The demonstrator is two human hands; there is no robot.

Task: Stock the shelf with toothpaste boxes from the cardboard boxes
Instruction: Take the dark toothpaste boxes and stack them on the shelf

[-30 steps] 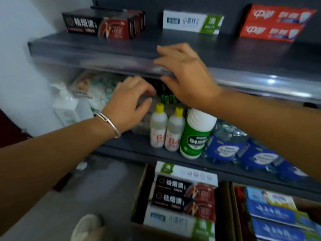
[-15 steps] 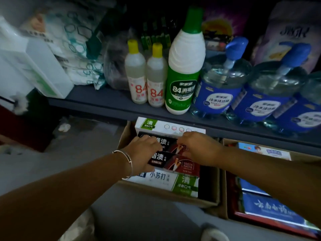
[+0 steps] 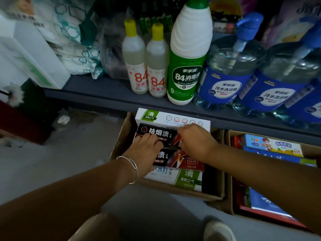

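Pick-up step — both hands, left [image 3: 146,146] and right [image 3: 194,140], grip the top black toothpaste box [image 3: 157,133]; next, lift it clear to the shelf [image 3: 104,92].

Both forearms bare, no sleeves in view. Left hand [image 3: 145,150] and right hand [image 3: 196,141] ungloved. Thin silver bangle [image 3: 132,166] on left wrist, two narrow bands, smooth and unmarked. Light-coloured trouser leg [image 3: 97,228] at bottom edge; pale shoe [image 3: 219,231] beside it.
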